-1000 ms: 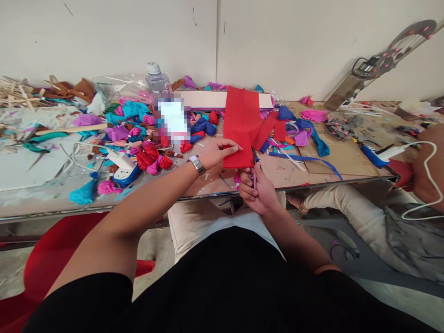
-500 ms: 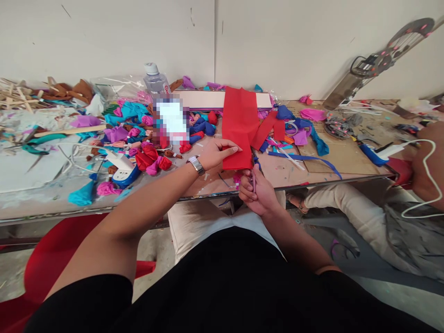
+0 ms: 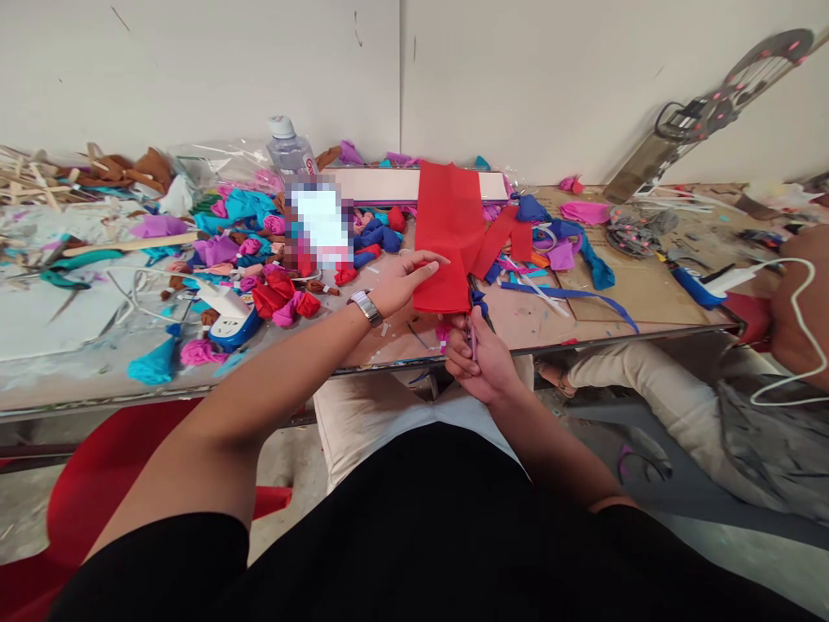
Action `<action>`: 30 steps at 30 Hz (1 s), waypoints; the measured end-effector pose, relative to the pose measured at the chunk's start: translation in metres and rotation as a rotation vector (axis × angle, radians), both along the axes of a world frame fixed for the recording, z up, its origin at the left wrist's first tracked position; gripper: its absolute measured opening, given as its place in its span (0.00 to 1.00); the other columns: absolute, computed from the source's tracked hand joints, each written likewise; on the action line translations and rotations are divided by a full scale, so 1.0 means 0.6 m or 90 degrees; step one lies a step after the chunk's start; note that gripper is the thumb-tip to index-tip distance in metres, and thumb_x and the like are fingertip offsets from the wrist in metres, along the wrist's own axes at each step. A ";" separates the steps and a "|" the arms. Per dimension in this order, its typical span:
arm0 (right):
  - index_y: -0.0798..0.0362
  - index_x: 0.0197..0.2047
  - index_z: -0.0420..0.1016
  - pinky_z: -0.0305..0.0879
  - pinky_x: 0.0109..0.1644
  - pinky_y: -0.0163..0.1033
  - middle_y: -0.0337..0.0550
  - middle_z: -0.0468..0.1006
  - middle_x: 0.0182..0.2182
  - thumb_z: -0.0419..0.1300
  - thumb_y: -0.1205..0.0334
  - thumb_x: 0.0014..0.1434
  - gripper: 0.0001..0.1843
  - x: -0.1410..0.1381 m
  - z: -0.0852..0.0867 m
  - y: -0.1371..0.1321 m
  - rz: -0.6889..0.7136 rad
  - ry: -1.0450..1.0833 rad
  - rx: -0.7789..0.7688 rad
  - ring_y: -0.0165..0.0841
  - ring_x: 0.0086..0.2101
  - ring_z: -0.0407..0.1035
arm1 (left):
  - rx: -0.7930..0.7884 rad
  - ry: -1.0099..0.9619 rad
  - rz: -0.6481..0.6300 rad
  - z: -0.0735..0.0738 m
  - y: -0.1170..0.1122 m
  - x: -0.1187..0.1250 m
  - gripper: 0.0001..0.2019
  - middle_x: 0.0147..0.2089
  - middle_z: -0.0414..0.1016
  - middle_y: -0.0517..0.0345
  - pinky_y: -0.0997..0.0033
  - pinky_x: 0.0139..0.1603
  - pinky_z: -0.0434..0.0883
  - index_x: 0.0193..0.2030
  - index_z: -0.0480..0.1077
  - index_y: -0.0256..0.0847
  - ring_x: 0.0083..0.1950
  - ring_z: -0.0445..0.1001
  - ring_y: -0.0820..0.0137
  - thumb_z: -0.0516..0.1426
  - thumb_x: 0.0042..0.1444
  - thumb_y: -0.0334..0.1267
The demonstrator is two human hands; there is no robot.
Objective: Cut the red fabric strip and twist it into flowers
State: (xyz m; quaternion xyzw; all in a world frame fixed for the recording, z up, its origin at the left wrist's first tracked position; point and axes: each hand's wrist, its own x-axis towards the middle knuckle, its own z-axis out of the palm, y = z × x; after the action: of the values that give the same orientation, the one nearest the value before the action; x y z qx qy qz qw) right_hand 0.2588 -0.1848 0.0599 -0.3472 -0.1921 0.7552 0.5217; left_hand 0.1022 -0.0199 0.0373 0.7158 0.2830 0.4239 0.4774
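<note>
Our thin, oblong red cloth [image 3: 448, 216] lies creased on the table [image 3: 518, 318]. Our 2 hands are apart: left hand [image 3: 402, 281] curves over it, grip we cannot tell; right hand [image 3: 487, 356] clamps scissors [image 3: 472, 342].

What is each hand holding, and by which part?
The right hand grips likely scissors by the pinkish handle; the left hand touches the red cloth at its left edge, grip unclear.

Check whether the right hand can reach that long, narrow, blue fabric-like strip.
Probably yes: mostly bare brown tabletop lies between the right hand and the strip, though the hand grips a pink-handled tool.
</note>
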 end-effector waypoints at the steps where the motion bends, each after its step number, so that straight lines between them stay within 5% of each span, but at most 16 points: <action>1: 0.48 0.40 0.59 0.41 0.18 0.28 0.27 0.56 0.16 0.41 0.39 0.79 0.24 0.000 0.001 -0.001 0.007 0.001 -0.001 0.22 0.13 0.38 | -0.014 -0.011 0.011 -0.002 0.002 0.000 0.24 0.59 0.83 0.52 0.65 0.63 0.70 0.55 0.83 0.42 0.59 0.78 0.63 0.60 0.67 0.59; 8: 0.48 0.43 0.64 0.37 0.18 0.29 0.27 0.56 0.16 0.35 0.37 0.79 0.28 -0.001 -0.002 -0.008 0.039 -0.021 -0.042 0.23 0.13 0.36 | -0.028 -0.005 0.033 -0.009 0.010 -0.002 0.22 0.53 0.85 0.54 0.66 0.59 0.69 0.45 0.85 0.41 0.55 0.77 0.63 0.58 0.68 0.58; 15: 0.49 0.40 0.62 0.41 0.19 0.30 0.26 0.56 0.16 0.45 0.32 0.76 0.28 0.001 -0.004 -0.005 0.018 -0.017 -0.040 0.21 0.13 0.38 | 0.015 0.019 0.002 0.003 -0.001 -0.002 0.27 0.47 0.86 0.52 0.65 0.58 0.70 0.40 0.85 0.39 0.49 0.79 0.64 0.57 0.68 0.62; 22: 0.50 0.37 0.59 0.41 0.19 0.29 0.26 0.56 0.15 0.40 0.35 0.78 0.29 -0.003 0.003 0.000 -0.016 -0.048 -0.047 0.21 0.12 0.39 | 0.035 0.039 -0.014 0.010 -0.007 -0.001 0.30 0.47 0.87 0.51 0.62 0.60 0.72 0.40 0.85 0.40 0.49 0.80 0.62 0.57 0.66 0.67; 30: 0.50 0.36 0.57 0.42 0.18 0.28 0.26 0.55 0.14 0.47 0.34 0.77 0.28 -0.008 0.005 0.000 -0.035 -0.062 -0.039 0.21 0.12 0.39 | 0.048 0.039 -0.005 0.011 -0.007 -0.003 0.31 0.46 0.87 0.50 0.62 0.59 0.73 0.40 0.85 0.40 0.48 0.80 0.63 0.57 0.66 0.67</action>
State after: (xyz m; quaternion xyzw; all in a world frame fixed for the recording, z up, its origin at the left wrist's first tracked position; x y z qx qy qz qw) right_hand 0.2537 -0.1849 0.0631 -0.4044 -0.1843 0.7284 0.5215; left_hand 0.1004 -0.0242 0.0439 0.7470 0.2785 0.4098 0.4432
